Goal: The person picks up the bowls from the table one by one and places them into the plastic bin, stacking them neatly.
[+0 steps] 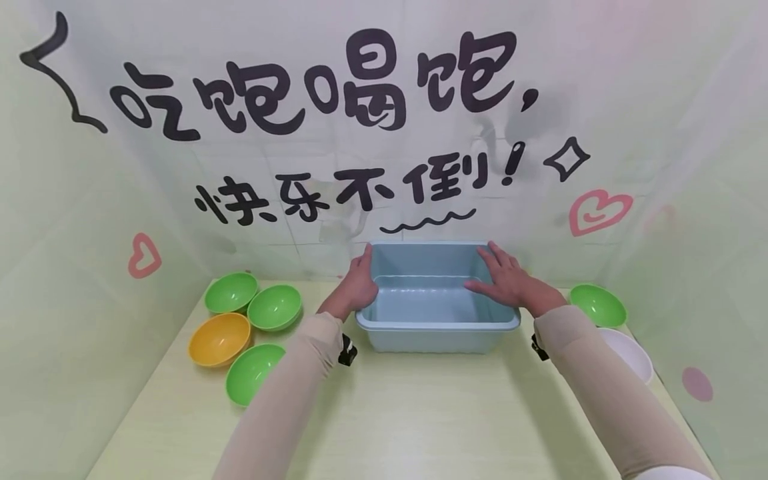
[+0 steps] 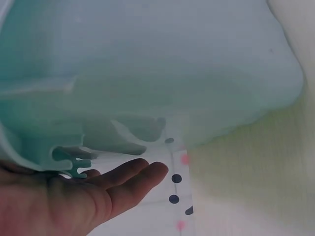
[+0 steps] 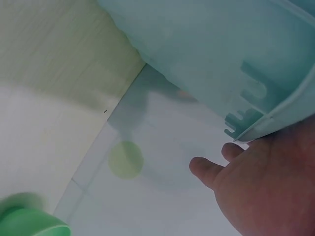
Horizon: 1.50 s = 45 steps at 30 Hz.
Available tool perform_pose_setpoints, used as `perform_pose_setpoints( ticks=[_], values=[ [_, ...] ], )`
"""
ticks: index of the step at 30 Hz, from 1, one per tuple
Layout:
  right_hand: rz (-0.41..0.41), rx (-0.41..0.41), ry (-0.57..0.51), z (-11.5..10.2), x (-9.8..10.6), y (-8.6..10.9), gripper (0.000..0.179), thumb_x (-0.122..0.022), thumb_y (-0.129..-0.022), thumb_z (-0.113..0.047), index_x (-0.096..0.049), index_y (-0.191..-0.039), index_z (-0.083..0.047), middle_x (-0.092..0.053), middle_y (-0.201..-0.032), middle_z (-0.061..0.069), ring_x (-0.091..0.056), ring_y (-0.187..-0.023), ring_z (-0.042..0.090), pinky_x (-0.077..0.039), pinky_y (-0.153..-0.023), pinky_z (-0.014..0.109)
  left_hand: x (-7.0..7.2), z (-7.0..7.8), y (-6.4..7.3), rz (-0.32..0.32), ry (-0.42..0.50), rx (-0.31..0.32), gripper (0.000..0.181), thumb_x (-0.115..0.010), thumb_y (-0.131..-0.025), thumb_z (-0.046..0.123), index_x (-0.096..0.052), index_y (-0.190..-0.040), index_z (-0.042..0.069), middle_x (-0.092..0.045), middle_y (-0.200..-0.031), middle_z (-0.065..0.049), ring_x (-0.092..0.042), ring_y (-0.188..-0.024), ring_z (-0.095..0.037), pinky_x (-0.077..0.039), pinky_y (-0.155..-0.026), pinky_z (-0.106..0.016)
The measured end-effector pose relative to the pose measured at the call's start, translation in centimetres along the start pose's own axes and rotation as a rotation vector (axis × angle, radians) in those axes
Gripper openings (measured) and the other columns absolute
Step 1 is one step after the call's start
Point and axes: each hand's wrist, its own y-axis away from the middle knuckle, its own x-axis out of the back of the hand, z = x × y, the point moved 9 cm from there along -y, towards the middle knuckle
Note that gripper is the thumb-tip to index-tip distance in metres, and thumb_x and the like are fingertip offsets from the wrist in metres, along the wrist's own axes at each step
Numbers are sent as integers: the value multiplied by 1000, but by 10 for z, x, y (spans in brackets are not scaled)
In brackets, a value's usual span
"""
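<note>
A light blue rectangular plastic basin [image 1: 432, 339] is at the back middle of the table, its open top facing up. My left hand [image 1: 358, 283] grips its left rim, with fingers stretched along the outside beneath the rim in the left wrist view. On the other side, my right hand [image 1: 504, 280] straddles the right rim. Its thumb reaches over the inside while the other fingers spread along the edge. In the right wrist view, two fingertips [image 3: 204, 167] show below the rim, outside the basin wall. The basin has nothing inside it.
At the left, several green bowls [image 1: 275, 307] stand around an orange bowl [image 1: 220, 339]. A green bowl [image 1: 598, 305] and a white bowl [image 1: 630, 353] are at the right, partly behind the right sleeve. Printed wall sheeting [image 1: 264, 247] rises directly behind the basin.
</note>
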Motion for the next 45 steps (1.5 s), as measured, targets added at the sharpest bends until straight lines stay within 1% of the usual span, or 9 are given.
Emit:
perform_pose_setpoints(
  ticks=[5,9,14,21,28,33,38,42,45],
  values=[
    [16,1,-35,2,1,1,97,-49,-100,-58,-4,-162,1,1,-169,28,-8,-152,57,-18,-121,70,1,1,-1,12,16,-23,92,-44,-90,-6,7,-165,15,-10,-169,-23,-23,-156,-37,-21,-128,-50],
    [41,-19,-72,2,6,5,97,-49,-101,-56,-2,-161,5,-4,-166,31,-11,-150,55,-21,-121,68,2,0,-2,30,13,-40,91,-43,-89,-7,6,-164,10,-13,-168,-26,-22,-156,-37,-22,-128,-50],
    [94,-66,-118,6,13,14,92,-48,-103,-53,-7,-160,7,-12,-161,34,-17,-146,54,-27,-119,69,1,-3,-4,45,18,-25,92,-43,-88,-6,5,-165,12,-18,-164,-29,-34,-150,-39,-30,-124,-52],
    [202,-188,-136,24,22,41,86,-36,-105,-57,-21,-154,11,-22,-155,37,-25,-139,55,-27,-112,75,1,-6,-4,54,39,24,93,-42,-88,-7,4,-165,18,-19,-158,-31,-51,-131,-41,-44,-113,-53],
    [300,-218,-129,46,30,68,89,-28,-106,-57,-23,-151,19,-26,-149,45,-26,-133,65,-28,-104,79,4,-6,-2,57,56,41,93,-42,-88,-7,9,-163,12,-19,-158,-32,-46,-137,-42,-39,-118,-54],
    [287,-282,-110,63,31,82,96,-24,-105,-63,-24,-149,22,-26,-146,47,-27,-132,65,-29,-100,80,7,-7,0,81,103,54,90,-42,-87,-8,3,-162,11,-25,-155,-31,-45,-136,-42,-39,-118,-55],
    [277,-366,-101,82,27,99,93,-31,-104,-60,-26,-148,22,-27,-144,48,-31,-129,62,-36,-96,76,4,-9,0,86,149,65,87,-42,-87,-9,0,-160,10,-28,-152,-30,-46,-136,-41,-39,-118,-53],
    [274,-450,-110,101,23,114,94,-38,-102,-61,-24,-148,20,-26,-142,49,-34,-120,63,-37,-88,73,2,-10,-1,88,166,66,86,-42,-88,-8,1,-159,10,-30,-151,-31,-47,-135,-42,-40,-117,-53],
    [264,-492,-139,112,19,125,98,-41,-100,-62,-21,-150,19,-24,-140,50,-30,-116,63,-33,-83,71,2,-11,-2,90,162,74,85,-42,-88,-7,1,-159,11,-33,-149,-31,-49,-134,-42,-40,-117,-54]
  ],
)
